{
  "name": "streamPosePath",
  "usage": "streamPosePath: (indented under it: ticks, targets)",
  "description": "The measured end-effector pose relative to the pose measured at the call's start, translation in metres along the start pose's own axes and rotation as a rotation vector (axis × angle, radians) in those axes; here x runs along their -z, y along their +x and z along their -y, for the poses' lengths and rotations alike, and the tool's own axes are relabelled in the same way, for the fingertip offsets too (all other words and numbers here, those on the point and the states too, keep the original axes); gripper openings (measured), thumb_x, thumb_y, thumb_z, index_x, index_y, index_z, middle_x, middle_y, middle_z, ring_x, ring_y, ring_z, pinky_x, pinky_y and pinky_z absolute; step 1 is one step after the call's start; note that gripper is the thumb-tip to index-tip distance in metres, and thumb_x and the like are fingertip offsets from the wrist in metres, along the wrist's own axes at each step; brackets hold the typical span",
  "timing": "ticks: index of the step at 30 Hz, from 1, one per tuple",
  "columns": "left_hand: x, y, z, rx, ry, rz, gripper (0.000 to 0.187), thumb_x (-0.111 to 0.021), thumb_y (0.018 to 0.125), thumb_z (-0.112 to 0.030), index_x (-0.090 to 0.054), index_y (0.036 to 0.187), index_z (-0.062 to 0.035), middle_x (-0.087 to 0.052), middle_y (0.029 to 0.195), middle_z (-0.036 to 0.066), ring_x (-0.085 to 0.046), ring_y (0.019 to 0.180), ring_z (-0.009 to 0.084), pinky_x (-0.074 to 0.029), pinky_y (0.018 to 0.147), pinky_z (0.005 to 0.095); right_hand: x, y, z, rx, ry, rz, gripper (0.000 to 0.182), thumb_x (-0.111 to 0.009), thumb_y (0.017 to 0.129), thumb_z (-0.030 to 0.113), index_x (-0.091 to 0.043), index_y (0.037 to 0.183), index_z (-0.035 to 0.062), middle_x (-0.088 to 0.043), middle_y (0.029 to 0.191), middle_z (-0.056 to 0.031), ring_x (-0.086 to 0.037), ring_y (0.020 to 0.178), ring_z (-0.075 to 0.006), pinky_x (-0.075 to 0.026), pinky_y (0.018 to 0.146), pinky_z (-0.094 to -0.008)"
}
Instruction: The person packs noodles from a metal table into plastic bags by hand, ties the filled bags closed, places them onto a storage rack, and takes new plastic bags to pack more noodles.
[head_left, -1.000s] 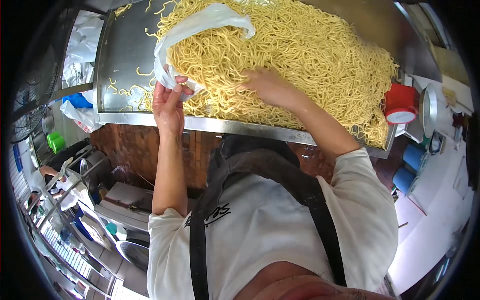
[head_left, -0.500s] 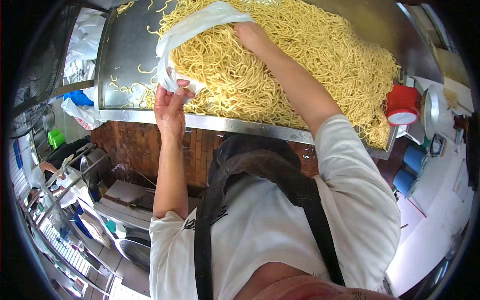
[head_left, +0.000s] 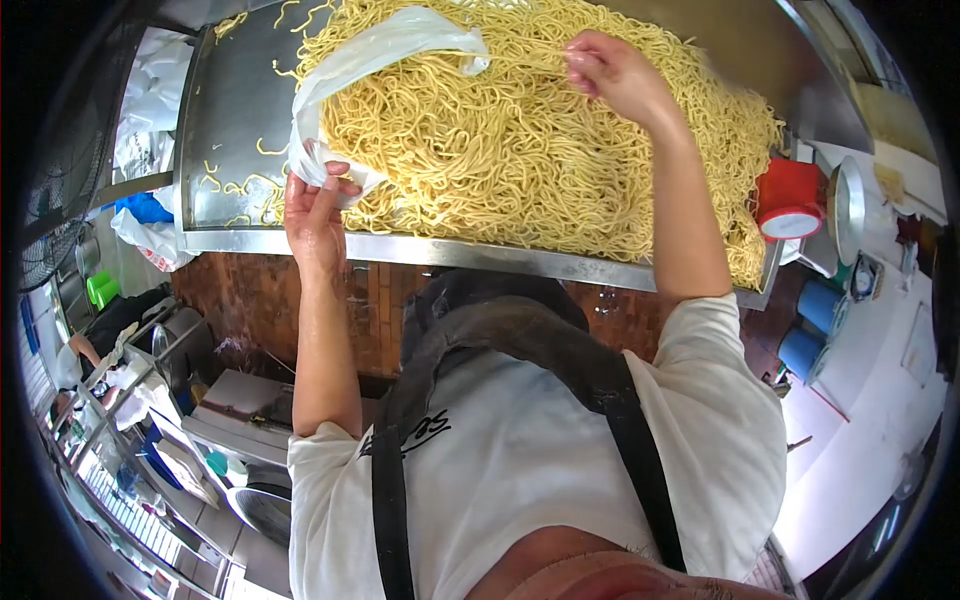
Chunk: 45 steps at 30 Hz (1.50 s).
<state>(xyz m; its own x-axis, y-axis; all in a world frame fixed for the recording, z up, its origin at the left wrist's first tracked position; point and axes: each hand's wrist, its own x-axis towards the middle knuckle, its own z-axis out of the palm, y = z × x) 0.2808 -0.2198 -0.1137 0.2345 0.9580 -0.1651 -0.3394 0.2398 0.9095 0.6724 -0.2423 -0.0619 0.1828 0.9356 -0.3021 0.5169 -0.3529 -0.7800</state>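
A wide heap of yellow noodles (head_left: pixel 560 180) covers most of a metal tray (head_left: pixel 240 110). At the left of the heap, my left hand (head_left: pixel 318 215) pinches the near edge of a white plastic bag (head_left: pixel 345 70). The bag's mouth gapes toward the heap, and noodles lie against and inside it; where bag contents end and heap begins is hard to tell. My right hand (head_left: pixel 618 78) is raised over the far right part of the heap, apart from the bag, fingers curled. A thin noodle strand stretches from near the bag's far edge to those fingers.
The tray's raised metal rim (head_left: pixel 500 258) runs between my body and the noodles. Beyond its right end are a red container (head_left: pixel 788 195), a round metal lid (head_left: pixel 846 210) and blue buckets (head_left: pixel 815 325). White plastic bags (head_left: pixel 155 90) hang at the left. Another person (head_left: pixel 85 350) is at far left.
My right hand has left the bag's far edge and moved right over the heap, fingers curled. The bag's far edge now hangs loose. My left hand still holds the near edge.
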Motion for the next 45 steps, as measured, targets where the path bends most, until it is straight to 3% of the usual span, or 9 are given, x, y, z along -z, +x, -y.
streamPosePath:
  ticks: [8, 14, 16, 19, 23, 26, 29, 37, 45]
  targets:
    - [-0.001, -0.003, -0.003, -0.009, 0.011, -0.011, 0.036, -0.059, 0.092, -0.001, -0.049, 0.128, -0.003, -0.068, 0.101, 0.006, -0.062, 0.079, 0.0132, -0.051, 0.081, 0.0288, 0.153, -0.067, -0.012, 0.432, 0.219, -0.482, 0.03, -0.062, 0.095, 0.027, -0.062, 0.113, 0.002, -0.065, 0.092, -0.0042, -0.059, 0.072, -0.0128, -0.051, 0.067, -0.0262]
    - [0.004, -0.008, 0.0, 0.055, 0.134, -0.109, 0.028, -0.056, 0.096, -0.006, -0.052, 0.122, 0.0012, -0.067, 0.093, 0.007, -0.059, 0.076, 0.0124, -0.049, 0.08, 0.0292, 0.298, -0.043, -0.1, 0.074, 0.066, -1.013, 0.034, -0.064, 0.094, 0.029, -0.062, 0.116, 0.0027, -0.071, 0.096, -0.0114, -0.069, 0.082, -0.0198, -0.054, 0.073, -0.0365]
    - [0.008, -0.009, 0.001, 0.093, 0.171, -0.164, 0.022, -0.054, 0.098, -0.008, -0.055, 0.117, 0.0027, -0.065, 0.088, 0.007, -0.057, 0.075, 0.0122, -0.048, 0.08, 0.0293, 0.318, -0.046, -0.132, -0.136, -0.598, -1.0, 0.043, -0.066, 0.09, 0.035, -0.061, 0.117, 0.0021, -0.071, 0.099, -0.0189, -0.069, 0.088, -0.0285, -0.054, 0.079, -0.0387]
    - [0.008, -0.011, 0.001, 0.133, 0.164, -0.204, 0.022, -0.05, 0.101, -0.015, -0.059, 0.11, 0.0029, -0.061, 0.079, 0.005, -0.056, 0.072, 0.0131, -0.049, 0.078, 0.0305, 0.271, -0.032, -0.16, -0.282, -1.015, -0.848, 0.055, -0.068, 0.084, 0.042, -0.059, 0.122, 0.0028, -0.067, 0.104, -0.0281, -0.065, 0.098, -0.0416, -0.052, 0.087, -0.0462]
    - [0.013, -0.011, 0.006, 0.132, 0.123, -0.208, 0.024, -0.049, 0.102, -0.017, -0.06, 0.11, 0.0024, -0.059, 0.076, 0.005, -0.055, 0.07, 0.0137, -0.05, 0.075, 0.0312, 0.016, -0.048, -0.07, 0.087, -0.348, -0.443, 0.033, -0.059, 0.089, 0.01, -0.061, 0.121, 0.0006, -0.065, 0.112, -0.0212, -0.063, 0.091, -0.0357, -0.052, 0.083, -0.0432]
    - [0.009, -0.012, 0.006, 0.139, 0.129, -0.2, 0.024, -0.049, 0.102, -0.018, -0.06, 0.111, 0.0021, -0.059, 0.076, 0.004, -0.055, 0.07, 0.0134, -0.05, 0.075, 0.0309, -0.128, -0.041, -0.023, 0.513, -0.565, 0.025, 0.024, -0.057, 0.089, 0.009, -0.069, 0.109, 0.0032, -0.063, 0.094, -0.0171, -0.059, 0.094, -0.0306, -0.048, 0.088, -0.0426]
    - [0.005, -0.013, 0.004, 0.122, 0.142, -0.184, 0.024, -0.05, 0.102, -0.017, -0.059, 0.112, 0.0023, -0.059, 0.076, 0.004, -0.055, 0.07, 0.0131, -0.049, 0.075, 0.0307, -0.227, -0.017, -0.015, 0.719, -0.423, -0.24, 0.016, -0.057, 0.089, 0.013, -0.069, 0.093, 0.0035, -0.061, 0.095, -0.0129, -0.057, 0.096, -0.0281, -0.047, 0.085, -0.0429]
    - [0.013, -0.024, 0.008, 0.126, 0.151, -0.176, 0.024, -0.05, 0.102, -0.017, -0.057, 0.113, 0.0032, -0.057, 0.077, 0.004, -0.055, 0.071, 0.0126, -0.049, 0.074, 0.0298, -0.217, -0.001, -0.021, 0.611, -0.233, -0.108, 0.014, -0.057, 0.089, 0.008, -0.068, 0.096, 0.0051, -0.064, 0.088, -0.0128, -0.061, 0.085, -0.0288, -0.05, 0.078, -0.0434]
    - [0.009, -0.02, 0.008, 0.133, 0.16, -0.18, 0.024, -0.05, 0.102, -0.018, -0.059, 0.112, 0.0026, -0.059, 0.078, 0.004, -0.054, 0.071, 0.0122, -0.049, 0.075, 0.0298, 0.005, -0.05, -0.04, 0.243, 0.346, -0.446, 0.015, -0.053, 0.096, 0.004, -0.067, 0.101, 0.0053, -0.069, 0.1, -0.0029, -0.064, 0.082, -0.0112, -0.054, 0.065, -0.0243]
